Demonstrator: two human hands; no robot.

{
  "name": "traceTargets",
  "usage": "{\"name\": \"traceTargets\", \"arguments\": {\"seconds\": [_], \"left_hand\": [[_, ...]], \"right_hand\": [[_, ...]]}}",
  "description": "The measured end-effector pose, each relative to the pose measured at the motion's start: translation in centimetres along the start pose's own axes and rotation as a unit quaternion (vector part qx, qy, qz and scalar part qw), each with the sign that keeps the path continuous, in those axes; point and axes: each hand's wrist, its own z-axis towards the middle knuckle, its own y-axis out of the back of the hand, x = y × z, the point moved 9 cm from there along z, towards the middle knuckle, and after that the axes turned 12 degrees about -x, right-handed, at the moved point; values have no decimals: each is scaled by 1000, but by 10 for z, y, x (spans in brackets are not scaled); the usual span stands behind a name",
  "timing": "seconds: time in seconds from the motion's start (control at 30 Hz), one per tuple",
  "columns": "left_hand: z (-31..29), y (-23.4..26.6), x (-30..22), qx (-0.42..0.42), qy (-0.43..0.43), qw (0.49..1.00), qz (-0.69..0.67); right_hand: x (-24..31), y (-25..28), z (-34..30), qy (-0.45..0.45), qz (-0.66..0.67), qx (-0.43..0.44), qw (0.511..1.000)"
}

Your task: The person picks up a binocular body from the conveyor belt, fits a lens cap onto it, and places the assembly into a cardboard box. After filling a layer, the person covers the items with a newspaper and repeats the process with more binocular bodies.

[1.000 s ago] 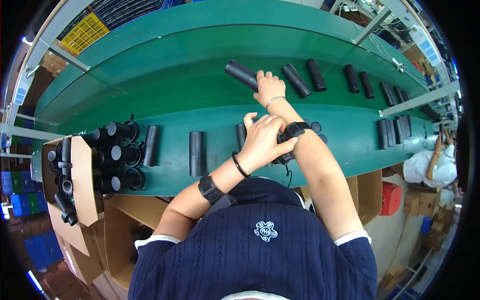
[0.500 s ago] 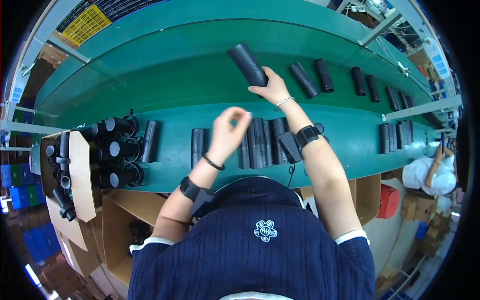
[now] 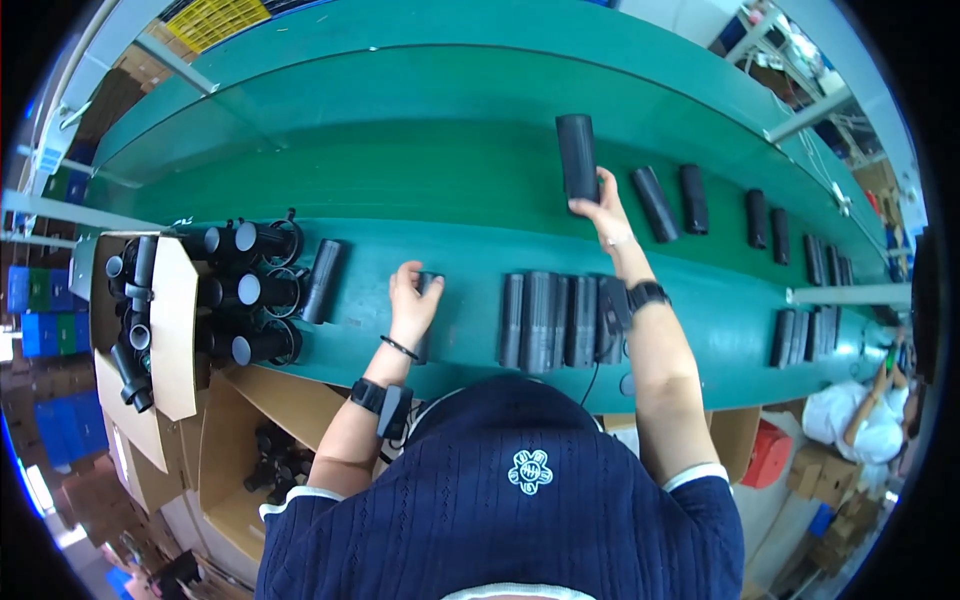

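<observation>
My right hand (image 3: 607, 212) grips the lower end of a black ribbed tube (image 3: 577, 150), which stands out over the green belt and tilts slightly. My left hand (image 3: 412, 305) is over another black tube (image 3: 431, 279) lying on the near strip of the bench, fingers and thumb curled about its upper end; the hand hides much of it. Between my arms lies a row of several black tubes (image 3: 541, 320) side by side. One more black tube (image 3: 322, 282) lies alone left of my left hand.
Black cylindrical parts with rings (image 3: 265, 290) are stacked at the left, beside an open carton (image 3: 178, 330) of black parts. More tubes (image 3: 655, 204) lie along the belt to the right. Metal posts (image 3: 850, 295) frame the bench. A person (image 3: 855, 420) in white works at the far right.
My right hand has carried its tube to the right and turned it more upright. My left hand has moved down and left, from the air onto the lying tube.
</observation>
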Motion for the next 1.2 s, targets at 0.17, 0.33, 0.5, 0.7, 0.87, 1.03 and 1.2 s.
{"name": "traceTargets", "arguments": {"seconds": [0.17,0.33,0.5,0.7,0.87,1.03,1.2], "left_hand": [[2,3,-139,119,-20,947,-298],[7,-12,-188,211,-35,884,-416],[8,-11,-189,167,-73,918,-351],[-1,-5,-198,168,-54,923,-343],[-2,0,-190,183,-101,911,-356],[-8,3,-193,192,-150,907,-345],[-8,8,-199,172,-181,917,-311]], "right_hand": [[33,-68,-64,66,18,174,982],[39,-97,-93,122,-22,242,962],[35,-108,-110,79,-44,277,957],[25,-120,-132,58,-13,292,954],[52,-104,-131,196,-120,173,958],[55,-101,-132,249,-144,140,947],[46,-102,-130,205,-134,138,960]]}}
